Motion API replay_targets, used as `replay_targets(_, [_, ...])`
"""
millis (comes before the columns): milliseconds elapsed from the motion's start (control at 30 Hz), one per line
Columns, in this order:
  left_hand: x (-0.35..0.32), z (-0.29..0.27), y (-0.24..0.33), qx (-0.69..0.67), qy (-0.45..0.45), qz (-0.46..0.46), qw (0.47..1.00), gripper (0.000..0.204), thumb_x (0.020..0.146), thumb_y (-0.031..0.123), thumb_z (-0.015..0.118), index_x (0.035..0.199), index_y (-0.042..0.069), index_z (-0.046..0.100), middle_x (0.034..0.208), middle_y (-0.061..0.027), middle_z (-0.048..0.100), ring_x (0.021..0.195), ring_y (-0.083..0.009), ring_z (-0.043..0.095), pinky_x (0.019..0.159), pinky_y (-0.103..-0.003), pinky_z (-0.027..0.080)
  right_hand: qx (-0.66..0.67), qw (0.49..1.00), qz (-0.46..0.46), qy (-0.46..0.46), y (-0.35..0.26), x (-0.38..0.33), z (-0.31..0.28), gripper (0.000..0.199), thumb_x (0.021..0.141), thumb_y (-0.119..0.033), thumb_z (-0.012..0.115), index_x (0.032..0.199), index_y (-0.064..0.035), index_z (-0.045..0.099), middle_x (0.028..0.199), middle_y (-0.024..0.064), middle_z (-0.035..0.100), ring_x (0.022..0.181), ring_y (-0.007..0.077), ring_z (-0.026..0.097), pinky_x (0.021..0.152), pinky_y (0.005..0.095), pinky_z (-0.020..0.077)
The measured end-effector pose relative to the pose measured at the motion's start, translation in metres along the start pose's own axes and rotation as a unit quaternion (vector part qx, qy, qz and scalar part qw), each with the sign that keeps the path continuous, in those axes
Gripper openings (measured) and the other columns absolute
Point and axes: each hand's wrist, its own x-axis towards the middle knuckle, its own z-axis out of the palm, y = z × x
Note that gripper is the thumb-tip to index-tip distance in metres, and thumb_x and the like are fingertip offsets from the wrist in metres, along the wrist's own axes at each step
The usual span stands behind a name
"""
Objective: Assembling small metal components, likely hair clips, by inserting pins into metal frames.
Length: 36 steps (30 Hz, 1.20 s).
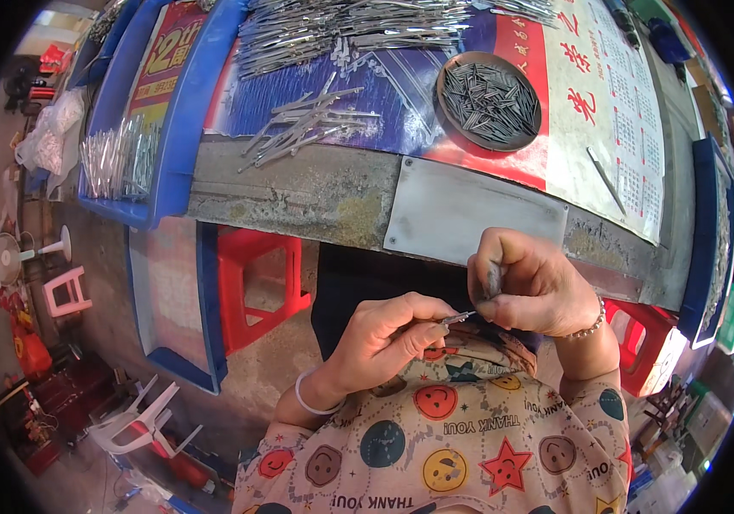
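My left hand (393,338) pinches a slim silvery metal piece (458,318) between thumb and fingers, its tip pointing right. My right hand (525,283) is closed close beside that tip, with fingers curled against the thumb. Whatever the right fingers may hold is too small or hidden to make out. Both hands are in front of my body, just off the table's near edge. Beyond them a round dish (504,144) holds many small dark metal pins. A loose pile of thin metal strips (307,124) lies to its left on the table.
A larger heap of metal strips (341,34) covers the table's far side. The blue tray (180,111) at left holds upright strips. A pale metal plate (461,210) is fixed at the table edge. One slim rod (607,180) lies at right. Red stools (228,291) stand below.
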Motion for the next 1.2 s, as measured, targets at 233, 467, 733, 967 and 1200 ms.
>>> replay_targets(233, [0.0,0.003,0.0,0.27,0.022,0.129,0.954,0.02,0.082,0.003,0.067,0.101,0.0,0.06,0.076,-0.0104,0.061,0.06,-0.0222,0.06,0.053,-0.03,0.047,-0.239,0.97,0.041,-0.02,-0.01,-0.002,0.005,0.011,0.08,0.003,0.054,0.087,-0.001,0.047,0.073,-0.0007,0.051,0.067,0.006,0.045,0.056,0.0244,0.0388])
replay_targets(467, [0.0,0.006,0.001,0.459,0.085,0.248,0.849,0.03,0.076,0.004,0.068,0.103,-0.005,0.059,0.073,-0.008,0.057,0.059,-0.0198,0.058,0.051,-0.03,0.045,-0.136,0.987,0.002,0.084,0.019,-0.008,0.004,0.012,0.089,-0.008,0.059,0.094,0.0016,0.053,0.069,0.0013,0.054,0.066,0.0041,0.047,0.057,0.0225,0.0421])
replay_targets(733, [-0.002,0.005,0.001,0.504,0.063,0.238,0.828,0.03,0.077,0.006,0.065,0.104,-0.005,0.06,0.074,-0.0068,0.057,0.059,-0.0176,0.056,0.051,-0.028,0.043,-0.291,0.951,-0.069,0.079,0.03,-0.008,0.001,0.015,0.089,-0.011,0.062,0.085,0.0018,0.056,0.065,0.0082,0.057,0.058,0.0123,0.051,0.054,0.0277,0.0421])
replay_targets(967, [-0.003,0.006,0.003,0.521,0.07,0.239,0.817,0.031,0.075,0.006,0.064,0.104,-0.005,0.06,0.073,-0.0054,0.055,0.057,-0.0162,0.054,0.05,-0.027,0.041,-0.25,0.963,-0.052,0.084,0.031,-0.009,0.003,0.015,0.09,-0.012,0.061,0.085,0.0017,0.055,0.065,0.0077,0.056,0.058,0.0114,0.049,0.053,0.0276,0.0413])
replay_targets(1200, [0.001,0.009,0.01,0.557,0.062,0.248,0.79,0.035,0.068,0.005,0.062,0.102,-0.005,0.062,0.072,-0.0053,0.054,0.056,-0.0154,0.053,0.049,-0.026,0.04,-0.212,0.972,-0.053,0.082,0.037,-0.009,-0.001,0.018,0.092,-0.013,0.061,0.085,0.0018,0.054,0.066,0.0033,0.053,0.06,0.0069,0.046,0.053,0.0248,0.0401])
